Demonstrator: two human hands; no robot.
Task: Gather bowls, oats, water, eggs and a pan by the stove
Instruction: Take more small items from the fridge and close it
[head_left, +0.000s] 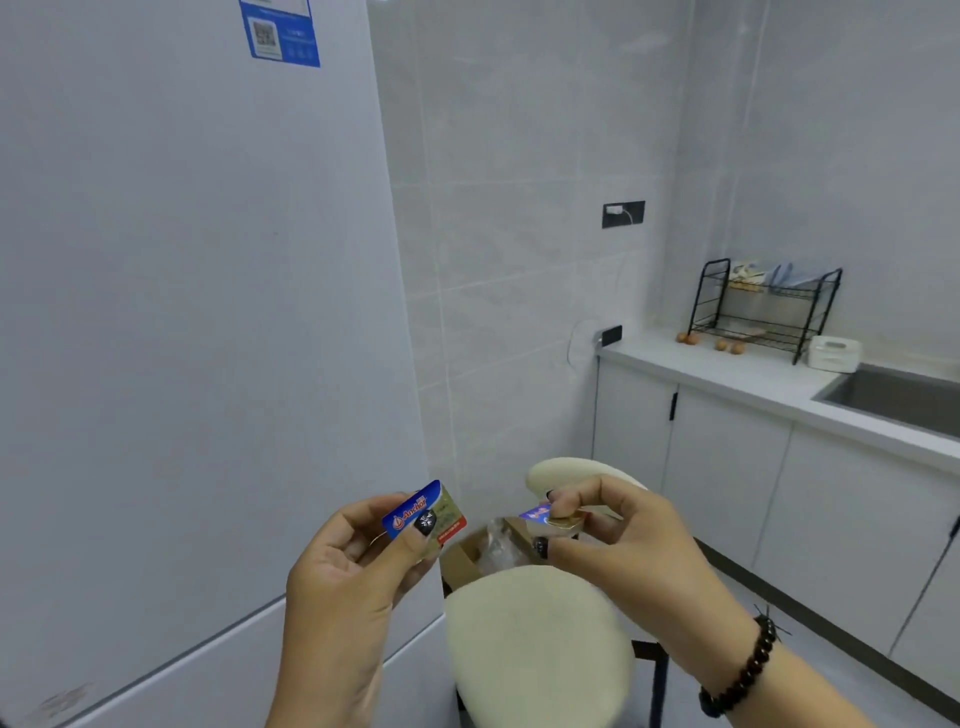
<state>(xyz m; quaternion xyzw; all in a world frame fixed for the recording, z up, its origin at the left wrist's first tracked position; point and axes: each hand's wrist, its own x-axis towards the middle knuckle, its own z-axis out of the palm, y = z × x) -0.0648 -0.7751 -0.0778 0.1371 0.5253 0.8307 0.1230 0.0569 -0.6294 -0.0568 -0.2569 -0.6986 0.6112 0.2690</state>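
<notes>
while the left hand (358, 551) pinches a butter pack (423, 514) and the right hand (613, 530) another (553, 519), carry both level toward the eggs (709, 343) on the counter (753, 379) at two o'clock.

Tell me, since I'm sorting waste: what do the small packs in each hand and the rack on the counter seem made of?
The left hand pinches a butter pack that looks like glossy printed foil or coated paper. The right hand pinches a second pack, too blurred to judge. The dish rack looks like black-coated metal wire: thin dark bars.
</notes>
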